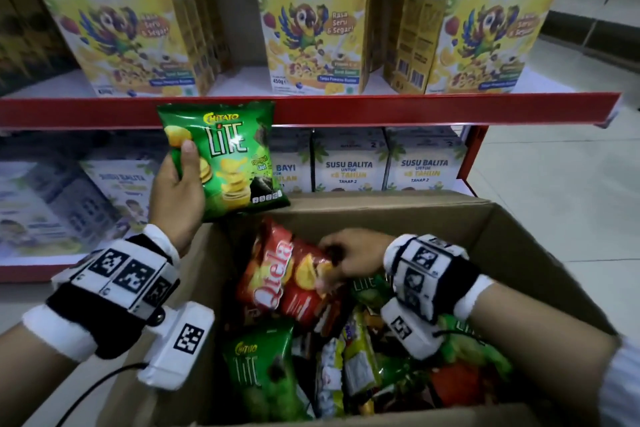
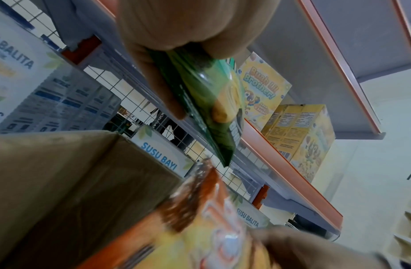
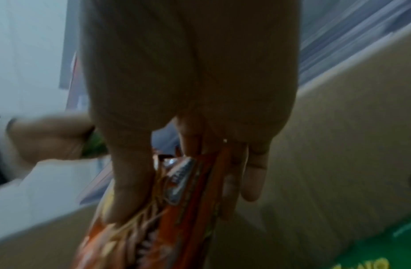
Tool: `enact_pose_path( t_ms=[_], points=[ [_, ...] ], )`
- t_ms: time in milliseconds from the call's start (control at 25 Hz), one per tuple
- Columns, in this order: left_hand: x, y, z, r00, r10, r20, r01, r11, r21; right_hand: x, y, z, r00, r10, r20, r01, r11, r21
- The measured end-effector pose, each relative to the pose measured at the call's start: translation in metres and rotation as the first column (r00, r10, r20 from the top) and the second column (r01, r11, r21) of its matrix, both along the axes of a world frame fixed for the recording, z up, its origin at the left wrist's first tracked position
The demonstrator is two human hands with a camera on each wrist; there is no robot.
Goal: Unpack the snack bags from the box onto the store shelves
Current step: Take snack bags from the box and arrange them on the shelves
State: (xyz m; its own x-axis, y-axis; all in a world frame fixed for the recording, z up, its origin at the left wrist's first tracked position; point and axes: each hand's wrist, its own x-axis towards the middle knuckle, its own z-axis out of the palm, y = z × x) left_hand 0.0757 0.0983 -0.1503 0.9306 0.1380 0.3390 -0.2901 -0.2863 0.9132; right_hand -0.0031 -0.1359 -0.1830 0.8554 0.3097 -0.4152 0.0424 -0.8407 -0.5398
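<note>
My left hand (image 1: 180, 184) holds a green Chitato Lite bag (image 1: 228, 159) upright above the box's far left corner, thumb across its front; the left wrist view shows the same green bag (image 2: 211, 102) pinched edge-on. My right hand (image 1: 349, 253) grips a red Qtela bag (image 1: 287, 274) by its side, lifted a little over the pile in the cardboard box (image 1: 502, 218). In the right wrist view the red bag (image 3: 167, 209) sits between thumb and fingers (image 3: 253, 172). Several more snack bags lie in the box, among them another green Lite bag (image 1: 266, 371).
A red-edged shelf (image 1: 415, 107) just beyond the box carries yellow cereal boxes (image 1: 311, 17). The lower shelf holds white Susu Balita milk cartons (image 1: 349, 163). Pale floor tiles (image 1: 554, 166) lie to the right of the shelving.
</note>
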Motion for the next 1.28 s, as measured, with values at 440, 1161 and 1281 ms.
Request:
enact_pose_path(
  t_ms=[440, 1161, 1281],
  points=[
    [-0.015, -0.038, 0.001, 0.972, -0.174, -0.159, 0.134, 0.962, -0.237, -0.017, -0.08, 0.07, 0.892, -0.452, -0.018, 0.302, 0.566, 0.767],
    [-0.028, -0.012, 0.01, 0.921, -0.384, -0.066, 0.317, 0.837, -0.446, -0.016, 0.024, 0.001, 0.985, 0.095, -0.147, -0.1, 0.995, -0.028],
    [-0.026, -0.006, 0.007, 0.924, -0.372, -0.082, 0.305, 0.851, -0.427, -0.019, 0.066, -0.025, 0.939, 0.313, -0.142, -0.33, 0.936, -0.123]
  ],
)
